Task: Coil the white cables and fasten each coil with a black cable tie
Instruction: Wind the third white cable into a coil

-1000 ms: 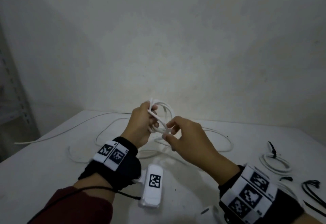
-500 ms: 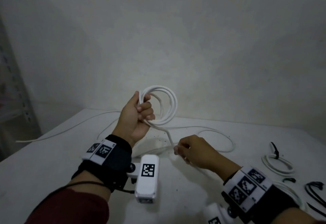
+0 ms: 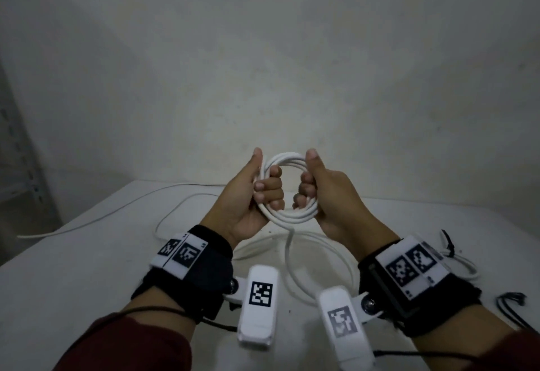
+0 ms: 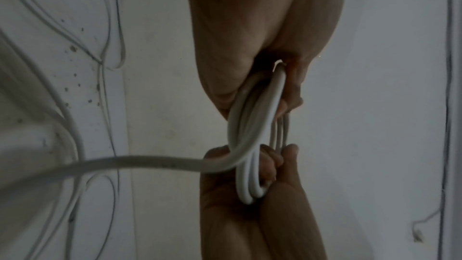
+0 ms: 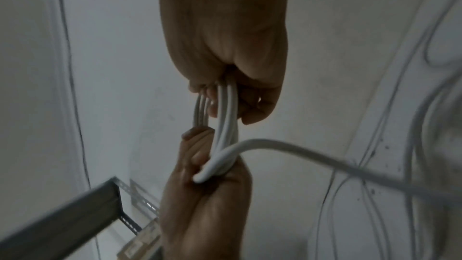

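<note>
A coil of white cable [image 3: 293, 216] stands upright in the air above the table, held between both hands. My left hand [image 3: 248, 195] grips its left side, fingers curled through the ring and thumb up. On the right side my right hand [image 3: 330, 195] grips it the same way. The wrist views show the coil [image 4: 252, 126] [image 5: 226, 116] edge-on between the two fists. A loose cable tail [image 3: 287, 250] drops from the coil's bottom to slack loops on the table [image 3: 87, 268]. A black cable tie [image 3: 448, 243] binds another coil at the right.
The bound white coil [image 3: 467, 268] lies at the right. Loose black ties [image 3: 510, 300] lie near the right edge. More slack white cable [image 3: 122, 209] runs off to the far left. A metal shelf [image 3: 17, 166] stands beside the table's left end.
My right hand has risen from the table, where it pinched the loose cable, to the coil and now grips its right side. The left hand has kept its hold on the coil.
</note>
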